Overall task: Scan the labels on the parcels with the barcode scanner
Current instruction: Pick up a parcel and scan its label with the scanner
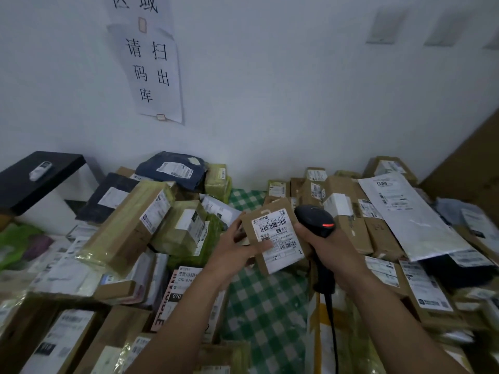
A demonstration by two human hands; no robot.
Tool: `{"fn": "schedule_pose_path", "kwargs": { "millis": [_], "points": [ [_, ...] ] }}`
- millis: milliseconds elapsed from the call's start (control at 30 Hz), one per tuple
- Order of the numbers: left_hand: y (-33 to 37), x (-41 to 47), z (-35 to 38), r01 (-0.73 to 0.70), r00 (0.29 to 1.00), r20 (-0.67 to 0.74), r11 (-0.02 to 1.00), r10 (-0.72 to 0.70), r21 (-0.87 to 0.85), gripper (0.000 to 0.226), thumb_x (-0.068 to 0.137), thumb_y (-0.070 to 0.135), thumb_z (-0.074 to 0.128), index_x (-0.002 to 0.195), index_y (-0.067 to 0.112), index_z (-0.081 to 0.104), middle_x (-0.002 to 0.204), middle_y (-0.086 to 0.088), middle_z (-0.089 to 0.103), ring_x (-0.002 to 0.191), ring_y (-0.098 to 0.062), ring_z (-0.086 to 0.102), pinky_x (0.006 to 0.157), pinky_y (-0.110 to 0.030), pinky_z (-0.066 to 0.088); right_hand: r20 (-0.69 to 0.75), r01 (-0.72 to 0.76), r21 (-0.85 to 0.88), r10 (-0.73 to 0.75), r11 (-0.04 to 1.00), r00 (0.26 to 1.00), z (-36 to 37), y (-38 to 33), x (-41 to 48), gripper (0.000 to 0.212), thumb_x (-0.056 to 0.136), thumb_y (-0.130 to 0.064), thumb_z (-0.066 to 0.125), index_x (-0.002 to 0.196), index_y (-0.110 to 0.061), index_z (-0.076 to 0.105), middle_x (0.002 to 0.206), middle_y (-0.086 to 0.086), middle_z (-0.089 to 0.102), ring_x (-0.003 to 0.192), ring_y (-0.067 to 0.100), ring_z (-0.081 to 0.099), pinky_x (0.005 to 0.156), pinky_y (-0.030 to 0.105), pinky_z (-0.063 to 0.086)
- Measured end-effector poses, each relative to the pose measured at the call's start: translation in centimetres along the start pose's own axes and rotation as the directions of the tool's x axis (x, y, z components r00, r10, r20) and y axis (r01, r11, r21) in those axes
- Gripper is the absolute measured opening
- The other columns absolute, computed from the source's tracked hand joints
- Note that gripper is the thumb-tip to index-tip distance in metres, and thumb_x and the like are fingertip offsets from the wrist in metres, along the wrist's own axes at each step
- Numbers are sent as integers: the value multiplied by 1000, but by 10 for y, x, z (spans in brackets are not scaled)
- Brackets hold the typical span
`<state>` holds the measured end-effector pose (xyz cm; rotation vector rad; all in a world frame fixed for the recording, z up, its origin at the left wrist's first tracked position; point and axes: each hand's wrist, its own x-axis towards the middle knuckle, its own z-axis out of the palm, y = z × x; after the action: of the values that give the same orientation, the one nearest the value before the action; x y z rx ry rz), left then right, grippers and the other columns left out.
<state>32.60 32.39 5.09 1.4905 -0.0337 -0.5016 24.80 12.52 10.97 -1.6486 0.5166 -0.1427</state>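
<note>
My left hand (237,247) grips a small brown cardboard parcel (278,211) by its left edge, thumb across the lower part of its white barcode label (278,233), which faces me. My right hand (324,247) holds a black barcode scanner (314,218) by its handle, right beside the parcel's right edge. A red light glows on the scanner's head, and its black cable (330,319) hangs down toward me. The parcel is lifted above the green checked tablecloth (264,300).
Piles of labelled parcels crowd both sides: taped cartons (129,228) on the left, brown boxes (378,233) and a white mailer (405,211) on the right. A black box (35,179) stands far left. A paper sign (154,74) hangs on the white wall behind.
</note>
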Motion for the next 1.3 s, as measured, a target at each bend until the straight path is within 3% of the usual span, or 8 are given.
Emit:
{"fn": "schedule_pose_path", "kwargs": {
  "millis": [67, 167, 333, 500, 733, 867, 1100, 1300],
  "points": [
    [1, 4, -2, -8, 999, -44, 1000, 8, 14, 124, 44, 29, 102, 152, 40, 41, 137, 2, 65, 122, -19, 63, 93, -49, 60, -12, 7, -51, -7, 999, 1000, 3, 0, -2, 21, 89, -37, 78, 107, -36, 67, 100, -13, 73, 93, 5, 66, 72, 25, 50],
    [5, 11, -5, -50, 989, -125, 980, 75, 191, 121, 61, 21, 98, 159, 36, 29, 145, 1, 58, 128, -19, 59, 103, -48, 54, 37, 34, -163, -28, 986, 999, 7, 0, -5, 28, 93, -37, 75, 120, -33, 67, 103, -14, 71, 97, 6, 64, 72, 23, 46],
    [1, 25, -11, -76, 966, -206, 933, 157, 353, 121, 68, 30, 96, 162, 29, 20, 154, -1, 51, 138, -20, 51, 111, -45, 48, 237, -17, -228, 72, 974, 969, 18, -5, -17, 25, 93, -40, 73, 116, -41, 62, 93, -6, 76, 72, 5, 71, 64, 25, 53],
    [-5, 33, -14, -85, 960, -219, 925, 176, 369, 113, 75, 16, 91, 163, 20, 20, 151, -4, 53, 136, -19, 52, 107, -32, 44, 308, -47, -243, 123, 969, 943, 25, -3, -24, 17, 95, -37, 72, 109, -38, 62, 91, -1, 79, 77, 13, 76, 63, 26, 52],
    [-21, 43, -21, -55, 950, -252, 896, 183, 440, 115, 72, 21, 93, 162, 20, 22, 151, -5, 53, 139, -23, 51, 114, -42, 44, 312, -82, -281, 172, 956, 934, 25, 2, -22, 14, 96, -38, 71, 105, -39, 62, 85, 3, 78, 70, 11, 73, 62, 25, 52],
    [-28, 46, -24, -45, 948, -259, 885, 184, 463, 115, 70, 26, 94, 161, 21, 24, 151, -4, 54, 139, -23, 50, 112, -39, 43, 322, -117, -274, 206, 955, 924, 26, 7, -19, 23, 95, -37, 72, 117, -36, 65, 82, 3, 78, 70, 12, 72, 62, 28, 50],
    [-37, 50, -31, -36, 951, -258, 889, 171, 457, 118, 68, 26, 96, 161, 18, 24, 151, -5, 54, 140, -22, 49, 114, -38, 41, 325, -145, -233, 217, 962, 920, 28, 10, -16, 18, 95, -35, 72, 112, -31, 67, 83, 5, 77, 70, 14, 71, 60, 28, 49],
    [-57, 41, -20, 55, 994, -105, 879, -6, 474, 105, 72, 26, 93, 156, 30, 31, 143, 3, 59, 131, -20, 57, 105, -42, 52, 238, -173, -163, 209, 971, 948, 23, 17, 0, 22, 94, -35, 74, 113, -25, 71, 88, 4, 78, 70, 14, 74, 66, 32, 52]
  ]
}}
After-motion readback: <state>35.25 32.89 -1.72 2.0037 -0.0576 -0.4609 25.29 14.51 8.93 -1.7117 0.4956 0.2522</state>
